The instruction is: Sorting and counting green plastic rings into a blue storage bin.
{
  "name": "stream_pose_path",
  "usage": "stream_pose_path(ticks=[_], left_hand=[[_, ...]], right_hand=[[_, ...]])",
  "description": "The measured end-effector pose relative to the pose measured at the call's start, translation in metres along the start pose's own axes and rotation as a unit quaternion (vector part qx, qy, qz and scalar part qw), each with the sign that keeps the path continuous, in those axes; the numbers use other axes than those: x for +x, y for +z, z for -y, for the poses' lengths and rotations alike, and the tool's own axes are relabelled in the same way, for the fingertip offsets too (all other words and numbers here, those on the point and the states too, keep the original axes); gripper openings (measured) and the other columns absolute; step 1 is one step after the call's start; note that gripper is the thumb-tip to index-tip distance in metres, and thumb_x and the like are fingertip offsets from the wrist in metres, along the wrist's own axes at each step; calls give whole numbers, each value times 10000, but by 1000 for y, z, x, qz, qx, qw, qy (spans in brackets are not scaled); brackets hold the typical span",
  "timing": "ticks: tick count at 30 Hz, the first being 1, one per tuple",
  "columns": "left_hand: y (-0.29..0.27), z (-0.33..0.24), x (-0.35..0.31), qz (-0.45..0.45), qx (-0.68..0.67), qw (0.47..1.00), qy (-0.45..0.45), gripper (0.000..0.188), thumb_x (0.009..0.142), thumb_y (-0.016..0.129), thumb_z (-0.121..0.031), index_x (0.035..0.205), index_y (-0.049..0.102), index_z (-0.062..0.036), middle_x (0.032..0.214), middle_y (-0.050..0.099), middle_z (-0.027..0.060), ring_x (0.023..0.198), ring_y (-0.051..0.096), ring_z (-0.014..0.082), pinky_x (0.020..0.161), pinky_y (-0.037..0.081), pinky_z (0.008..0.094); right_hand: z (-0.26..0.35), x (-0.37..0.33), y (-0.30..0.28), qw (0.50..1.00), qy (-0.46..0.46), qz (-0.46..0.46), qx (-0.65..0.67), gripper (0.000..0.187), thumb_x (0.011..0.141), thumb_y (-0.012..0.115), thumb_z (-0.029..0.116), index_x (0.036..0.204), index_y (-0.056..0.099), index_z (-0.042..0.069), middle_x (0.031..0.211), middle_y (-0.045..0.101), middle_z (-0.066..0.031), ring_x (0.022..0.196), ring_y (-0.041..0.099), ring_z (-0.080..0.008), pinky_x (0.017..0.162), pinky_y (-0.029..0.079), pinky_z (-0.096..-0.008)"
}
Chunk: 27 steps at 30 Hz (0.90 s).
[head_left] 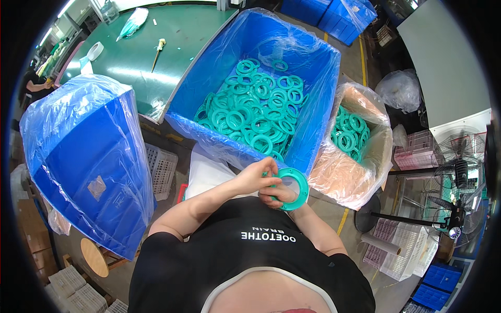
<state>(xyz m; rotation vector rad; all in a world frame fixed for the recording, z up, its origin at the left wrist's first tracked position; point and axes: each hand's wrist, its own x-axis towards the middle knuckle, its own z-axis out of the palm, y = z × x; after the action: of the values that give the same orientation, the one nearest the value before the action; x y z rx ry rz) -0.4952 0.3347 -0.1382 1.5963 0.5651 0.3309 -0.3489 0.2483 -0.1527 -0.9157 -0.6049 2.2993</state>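
A flat green plastic ring point(301, 200) with small holes round its rim is held up before my chest, tilted toward me. My right hand point(278, 195) is closed on it, its fingers curled by the ring's left side and partly seen through the opening. My left hand point(254, 177) is pinched at the ring's upper left edge, fingertips against it; a sliver of green shows between the fingers. Just beyond my hands stands a large blue bin point(324, 78) lined with clear plastic, holding a heap of like green rings point(262, 124).
Right of the bin, a plastic-lined carton point(334, 180) holds more green rings. An upended blue bin point(88, 167) in clear film stands at left. Behind is a green table point(125, 57) with a tape roll point(95, 50). Standing fans point(455, 219) and crates point(399, 250) are at right.
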Motion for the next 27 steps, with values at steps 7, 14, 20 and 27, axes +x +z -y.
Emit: stream_pose_path(ticks=[7, 14, 20, 27], left_hand=[[-3, 5, -1, -110, -27, 992, -60, 213, 824, 549, -94, 1006, 473, -15, 696, 593, 104, 604, 550, 169, 597, 441, 319], [-24, 22, -2, 91, -190, 971, -114, 262, 896, 584, -182, 1106, 512, -43, 735, 591, 17, 638, 547, 84, 572, 426, 245], [-12, 2, -9, 81, -404, 900, -144, 185, 925, 564, -172, 1058, 558, -43, 802, 588, -3, 602, 513, 59, 546, 395, 213], [5, 33, -2, -101, -189, 972, -97, 192, 924, 545, -178, 959, 539, 11, 705, 551, 10, 572, 475, 72, 506, 394, 245]], right_hand=[[2, -5, 19, 975, -97, -151, 132, 270, 917, 560, 313, 821, 516, 64, 570, 480, 5, 354, 403, -47, 326, 307, -174], [-2, -11, 8, 989, -135, -66, 16, 339, 950, 494, 349, 940, 553, 16, 594, 494, -17, 352, 404, -42, 310, 301, -162], [-2, -10, 4, 993, -111, 18, 36, 343, 961, 480, 313, 980, 555, -21, 562, 477, -12, 344, 390, -40, 306, 291, -159], [-9, -3, 2, 969, -120, -58, 207, 167, 957, 496, 266, 1046, 540, 131, 525, 494, -11, 329, 399, -62, 284, 277, -185]])
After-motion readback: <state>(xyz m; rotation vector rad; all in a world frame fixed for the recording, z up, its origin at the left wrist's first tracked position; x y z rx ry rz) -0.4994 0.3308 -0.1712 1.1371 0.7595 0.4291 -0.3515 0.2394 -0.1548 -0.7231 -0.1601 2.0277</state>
